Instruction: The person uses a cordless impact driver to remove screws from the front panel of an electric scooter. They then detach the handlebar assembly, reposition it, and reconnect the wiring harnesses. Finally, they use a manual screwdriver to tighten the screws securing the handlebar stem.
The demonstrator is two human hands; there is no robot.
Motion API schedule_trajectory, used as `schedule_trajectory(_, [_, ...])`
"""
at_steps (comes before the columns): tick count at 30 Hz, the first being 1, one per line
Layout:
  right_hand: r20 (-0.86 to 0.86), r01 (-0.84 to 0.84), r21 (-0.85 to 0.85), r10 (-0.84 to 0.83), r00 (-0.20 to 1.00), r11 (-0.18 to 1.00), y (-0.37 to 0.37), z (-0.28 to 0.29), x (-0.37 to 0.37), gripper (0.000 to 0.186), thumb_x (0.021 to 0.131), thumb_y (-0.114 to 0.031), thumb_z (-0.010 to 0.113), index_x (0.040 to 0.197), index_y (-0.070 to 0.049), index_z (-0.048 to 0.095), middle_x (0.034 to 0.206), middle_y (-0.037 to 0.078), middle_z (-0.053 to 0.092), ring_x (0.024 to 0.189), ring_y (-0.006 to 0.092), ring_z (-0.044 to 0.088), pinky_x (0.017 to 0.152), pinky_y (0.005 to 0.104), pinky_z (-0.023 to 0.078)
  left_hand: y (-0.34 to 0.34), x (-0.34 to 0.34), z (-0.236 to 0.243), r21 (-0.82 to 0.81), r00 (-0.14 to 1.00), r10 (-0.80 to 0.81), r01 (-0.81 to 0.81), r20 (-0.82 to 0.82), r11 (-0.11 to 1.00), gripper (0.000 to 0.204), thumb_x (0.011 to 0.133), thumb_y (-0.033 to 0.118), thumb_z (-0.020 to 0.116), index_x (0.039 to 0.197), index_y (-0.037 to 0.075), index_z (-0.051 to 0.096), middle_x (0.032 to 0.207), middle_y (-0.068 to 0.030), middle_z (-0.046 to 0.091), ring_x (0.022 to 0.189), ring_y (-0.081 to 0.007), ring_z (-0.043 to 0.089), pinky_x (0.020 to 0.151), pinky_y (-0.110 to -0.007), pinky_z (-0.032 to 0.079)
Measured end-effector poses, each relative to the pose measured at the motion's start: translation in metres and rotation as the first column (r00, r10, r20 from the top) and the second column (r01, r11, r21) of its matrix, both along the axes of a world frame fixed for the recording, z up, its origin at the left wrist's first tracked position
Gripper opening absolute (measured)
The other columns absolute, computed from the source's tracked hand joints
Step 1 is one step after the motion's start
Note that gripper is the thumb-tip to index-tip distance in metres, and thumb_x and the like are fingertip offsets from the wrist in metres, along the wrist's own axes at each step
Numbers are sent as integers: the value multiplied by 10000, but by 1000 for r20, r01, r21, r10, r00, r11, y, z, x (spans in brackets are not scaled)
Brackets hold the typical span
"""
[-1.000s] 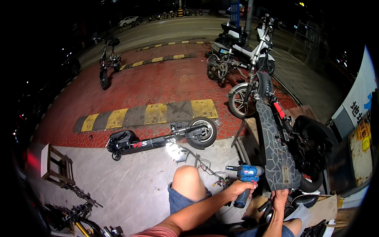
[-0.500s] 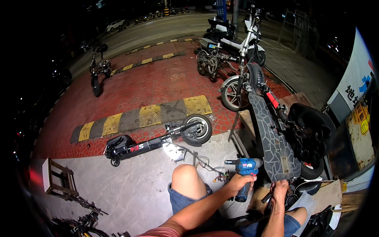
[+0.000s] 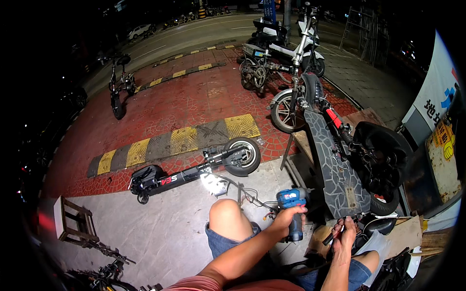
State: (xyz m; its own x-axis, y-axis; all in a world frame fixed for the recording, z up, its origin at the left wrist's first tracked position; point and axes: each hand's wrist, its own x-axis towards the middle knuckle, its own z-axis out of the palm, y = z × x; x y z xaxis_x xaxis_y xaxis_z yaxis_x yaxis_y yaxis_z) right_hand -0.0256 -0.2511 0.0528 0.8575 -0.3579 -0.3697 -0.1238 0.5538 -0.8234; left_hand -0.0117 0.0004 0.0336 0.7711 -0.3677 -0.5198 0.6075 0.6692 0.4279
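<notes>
My left hand (image 3: pixel 288 219) is wrapped round the grip of a blue cordless drill (image 3: pixel 292 198), held above my lap, left of the scooter deck. My right hand (image 3: pixel 345 234) is closed just below the near end of the deck, its fingers bent. A short dark rod-like piece (image 3: pixel 328 238) shows beside those fingers; what they hold cannot be made out. The electric scooter's deck (image 3: pixel 335 169) has a grey cracked-stone pattern and stretches away from me on a low support. Loose wires (image 3: pixel 257 199) lie on the floor left of the drill.
A black scooter stem with its wheel (image 3: pixel 242 156) lies on the pale floor before a yellow-black speed ramp (image 3: pixel 184 140). At left stands a small wooden stool (image 3: pixel 73 220). Parked bikes (image 3: pixel 291 97) stand beyond the deck. Cardboard (image 3: pixel 405 235) lies at right.
The drill has shifted left with my left hand, and its nose has turned. My right hand has dropped slightly from the deck's end, with its fingers turned more upward.
</notes>
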Motion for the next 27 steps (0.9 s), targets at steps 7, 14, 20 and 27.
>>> schedule_trajectory(7, [-52, 45, 143, -38, 998, 989, 1, -16, -45, 334, 997, -280, 566, 724, -186, 398, 633, -25, 358, 528, 145, 337, 542, 333, 383, 14, 3, -9, -33, 965, 248, -251, -88, 967, 227, 856, 197, 698, 1035, 73, 634, 807, -64, 649, 678, -231, 642, 663, -416, 564])
schedule_trajectory(14, [221, 42, -280, 22, 975, 959, 11, -6, -65, 458, 1079, -464, 522, 842, -72, 526, 628, 36, 480, 464, 131, 441, 456, 276, 388, 4, -20, 11, 285, 775, 109, -354, 623, 891, 188, 855, 95, 726, 1026, 68, 653, 858, -49, 683, 750, -180, 671, 686, -342, 547])
schedule_trajectory(20, [372, -183, -240, 264, 890, 953, 42, 60, -84, 596, 1057, -541, 518, 1204, 27, 625, 871, 95, 646, 474, 108, 484, 432, 217, 372, -18, -56, 73, 490, 320, -373, -500, 871, 714, 414, 828, 174, 785, 1200, 68, 635, 1039, -148, 705, 962, -329, 705, 805, -429, 549])
schedule_trajectory(27, [335, -297, 6, 278, 900, 955, 1, 63, -119, 761, 1003, -625, 541, 1474, -32, 465, 1417, 121, 572, 1274, 266, 573, 1075, 427, 481, -67, -75, 123, 758, 249, -838, -597, 486, 263, 673, 856, 303, 665, 1425, -7, 485, 1207, -188, 641, 1014, -371, 600, 826, -456, 458])
